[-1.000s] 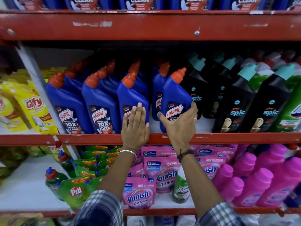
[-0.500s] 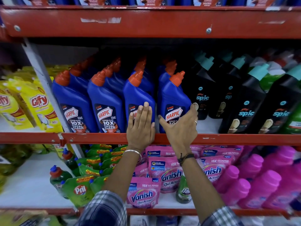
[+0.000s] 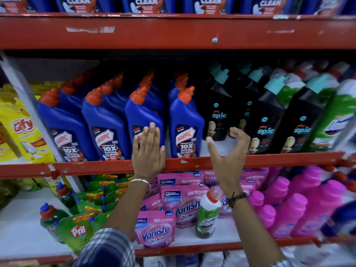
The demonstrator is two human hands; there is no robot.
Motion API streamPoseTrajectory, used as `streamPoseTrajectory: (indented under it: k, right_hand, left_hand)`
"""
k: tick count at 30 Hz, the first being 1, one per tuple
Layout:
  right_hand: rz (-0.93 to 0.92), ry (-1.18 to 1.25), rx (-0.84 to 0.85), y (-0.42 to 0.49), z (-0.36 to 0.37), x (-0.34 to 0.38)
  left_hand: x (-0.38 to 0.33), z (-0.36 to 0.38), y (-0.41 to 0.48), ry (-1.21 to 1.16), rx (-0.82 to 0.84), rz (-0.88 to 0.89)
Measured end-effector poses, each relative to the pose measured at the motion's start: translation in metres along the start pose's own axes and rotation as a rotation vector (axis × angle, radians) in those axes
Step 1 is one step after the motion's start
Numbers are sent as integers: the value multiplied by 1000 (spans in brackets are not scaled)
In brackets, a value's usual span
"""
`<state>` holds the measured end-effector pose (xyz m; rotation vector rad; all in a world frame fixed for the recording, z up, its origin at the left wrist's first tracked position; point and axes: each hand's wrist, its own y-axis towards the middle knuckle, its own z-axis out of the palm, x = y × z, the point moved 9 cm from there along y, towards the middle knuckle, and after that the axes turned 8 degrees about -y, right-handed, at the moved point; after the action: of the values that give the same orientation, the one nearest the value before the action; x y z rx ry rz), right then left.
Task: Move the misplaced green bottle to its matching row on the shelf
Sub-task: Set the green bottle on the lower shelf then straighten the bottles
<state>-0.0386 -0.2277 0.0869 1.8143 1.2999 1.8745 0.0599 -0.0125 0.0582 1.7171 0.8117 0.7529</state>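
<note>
the left hand (image 3: pixel 149 151) is lying flat, fingers pressed together and pointing up, against the front of a blue plastic harpic bottle with an orange cap (image 3: pixel 143 120), its palm crossing the red metal shelf edge (image 3: pixel 269 160) below. the right hand (image 3: pixel 228 157) is hanging empty just in front of the same shelf, thumb and fingers curled into a wide c with a clear gap between them, gripping nothing. it is sitting between another blue harpic bottle with a 10x total clean label (image 3: pixel 185 128) and a row of black plastic spic bottles with teal caps (image 3: pixel 269 116); whether the fingertips are touching either one cannot be told.

the misplaced green plastic bottle with a white shoulder and red cap (image 3: pixel 207 214) is standing upright on the white lower shelf (image 3: pixel 21 224), down among the pink vanish oxi action pouches (image 3: pixel 155 230), just below and left of the right wrist, with no hand on it. its matching row of green bottles with white tops (image 3: pixel 335 116) is standing at the far right of the middle shelf, beside the black bottles, and more green shows behind them.

to the left on the lower shelf are green pril pouches and bottles (image 3: pixel 77 230); bright pink plastic bottles (image 3: pixel 300 207) are crowding the right. yellow gifly packets (image 3: pixel 25 128) are leaning at the far left. a silver bangle (image 3: pixel 141 182) is circling the left wrist, a dark cord (image 3: pixel 236 198) the right, and checked sleeves (image 3: pixel 107 247) are showing at the bottom.
</note>
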Motion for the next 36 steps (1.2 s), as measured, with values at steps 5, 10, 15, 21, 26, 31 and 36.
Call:
streamPoseTrajectory:
  k: [5, 10, 15, 21, 26, 31, 36]
  right_hand:
    - [26, -26, -259, 41, -75, -50]
    - [127, -150, -326, 75, -120, -98]
    - [191, -274, -146, 102, -114, -128]
    - [229, -403, -108, 115, -107, -139]
    - [204, -362, -187, 110, -114, -136]
    - [140, -238, -347, 81, -128, -116]
    - [71, -357, -427, 50, -137, -62]
  left_hand:
    - [0, -1, 0, -5, -24, 1]
    - [-1, -1, 0, 11, -35, -8]
    - [-2, -1, 1, 8, -33, -6]
    - [-3, 0, 0, 12, -50, 2]
    - [-2, -1, 0, 12, -44, -7]
    - [-2, -2, 2, 2, -37, -11]
    - [-1, -1, 2, -2, -24, -12]
